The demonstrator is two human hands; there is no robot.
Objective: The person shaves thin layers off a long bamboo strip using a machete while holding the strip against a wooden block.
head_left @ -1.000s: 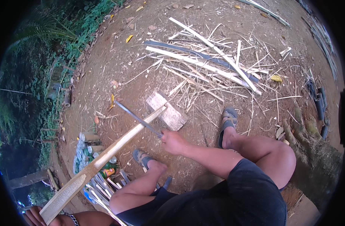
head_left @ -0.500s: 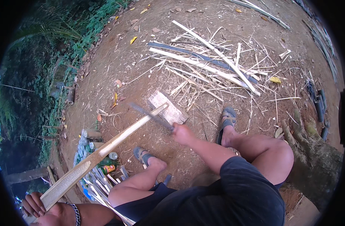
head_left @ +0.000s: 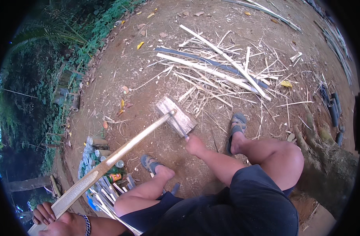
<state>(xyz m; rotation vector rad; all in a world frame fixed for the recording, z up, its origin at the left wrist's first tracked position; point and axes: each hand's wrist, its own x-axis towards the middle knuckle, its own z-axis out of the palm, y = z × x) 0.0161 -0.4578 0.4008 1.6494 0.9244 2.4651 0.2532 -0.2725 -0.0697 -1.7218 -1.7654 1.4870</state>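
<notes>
My left hand (head_left: 50,218), at the lower left, is wrapped around the wide end of a long pale strip, apparently split bamboo (head_left: 121,151). The strip slants up to the right, and its narrow tip rests on a rough wooden block (head_left: 174,110) on the ground. In my right hand (head_left: 195,145) is the handle of a long-bladed knife (head_left: 180,129). Its thin, somewhat blurred blade is over the block, its far end near the strip's tip. Whether the blade touches the strip, I cannot tell.
A heap of pale split strips (head_left: 215,72) and shavings lies beyond the block. Glass bottles (head_left: 95,151) and a bundle of strips (head_left: 103,194) are beside my left leg. My sandalled feet flank the block. A tree trunk (head_left: 325,169) stands at right.
The knife blade has swung from across the strip, pointing left, to over the block near the strip's tip. My right hand has shifted slightly right and down; my left hand slightly right.
</notes>
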